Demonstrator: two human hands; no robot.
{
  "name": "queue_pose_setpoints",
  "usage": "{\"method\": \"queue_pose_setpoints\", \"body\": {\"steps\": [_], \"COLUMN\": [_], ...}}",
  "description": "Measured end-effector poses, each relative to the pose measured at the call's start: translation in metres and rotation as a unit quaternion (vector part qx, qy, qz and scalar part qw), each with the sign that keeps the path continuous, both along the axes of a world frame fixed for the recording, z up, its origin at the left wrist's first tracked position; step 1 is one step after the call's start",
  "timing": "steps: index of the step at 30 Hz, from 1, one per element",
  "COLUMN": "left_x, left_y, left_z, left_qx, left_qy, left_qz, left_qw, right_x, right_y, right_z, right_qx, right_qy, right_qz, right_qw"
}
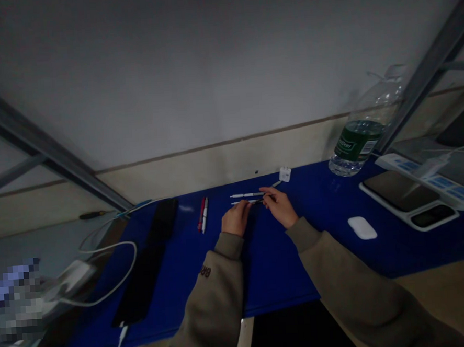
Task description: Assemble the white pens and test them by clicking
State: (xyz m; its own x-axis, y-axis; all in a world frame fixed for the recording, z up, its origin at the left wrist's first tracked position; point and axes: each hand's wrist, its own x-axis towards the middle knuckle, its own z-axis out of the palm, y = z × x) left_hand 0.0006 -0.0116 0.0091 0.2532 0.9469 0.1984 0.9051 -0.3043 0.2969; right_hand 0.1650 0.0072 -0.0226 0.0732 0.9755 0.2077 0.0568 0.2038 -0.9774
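Evidently, the near pen (pixel 255 201) is lying right between the two hands, its long axis running left to right across the desk (pixel 277 270). The left hand (pixel 235 219) is meeting it from the near left, the right hand (pixel 280 205) from the right, so neither is standing clearly nearer. The left grip is closing thumb and finger on the pen with hardly any gap. The right grip is curling its fingers in at the dark right end; whether they are pinching or merely touching, I cannot tell. Just beyond, the far pen (pixel 244 195) is lying almost parallel, its right end reaching the right fingers. Farther left, a red pen (pixel 200 215) and a white pen (pixel 205 215) are lying side by side, pointing near to far. A white charger (pixel 284 174) is resting on the far side, while a rounded white case (pixel 361 228) is sitting to the right, well apart.
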Motion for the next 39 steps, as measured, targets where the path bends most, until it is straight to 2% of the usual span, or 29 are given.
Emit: {"method": "queue_pose_setpoints", "body": {"steps": [6,17,23,27,31,39], "left_x": [0.001,-0.001,-0.001,-0.002,-0.002,-0.002], "left_y": [0.000,-0.001,-0.001,0.000,0.000,0.003], "left_z": [-0.002,0.000,-0.002,-0.004,-0.003,-0.002], "left_qx": [-0.013,0.045,0.064,0.066,0.060,0.036], "left_qy": [-0.017,-0.044,-0.063,-0.069,-0.110,-0.211], "left_qz": [0.010,-0.023,-0.037,-0.028,-0.015,-0.036], "left_qw": [1.000,0.998,0.995,0.995,0.992,0.976], "right_x": [0.001,0.000,0.001,0.001,0.002,0.003], "right_y": [-0.003,-0.005,-0.007,-0.005,-0.004,-0.006], "right_z": [0.004,0.008,0.011,0.010,0.010,0.013], "right_qx": [0.006,0.027,0.074,0.061,0.064,0.063], "right_qy": [0.017,0.023,0.039,0.030,0.033,0.046], "right_qz": [0.013,0.023,0.007,0.007,0.003,0.003], "right_qw": [1.000,0.999,0.997,0.998,0.997,0.997]}}
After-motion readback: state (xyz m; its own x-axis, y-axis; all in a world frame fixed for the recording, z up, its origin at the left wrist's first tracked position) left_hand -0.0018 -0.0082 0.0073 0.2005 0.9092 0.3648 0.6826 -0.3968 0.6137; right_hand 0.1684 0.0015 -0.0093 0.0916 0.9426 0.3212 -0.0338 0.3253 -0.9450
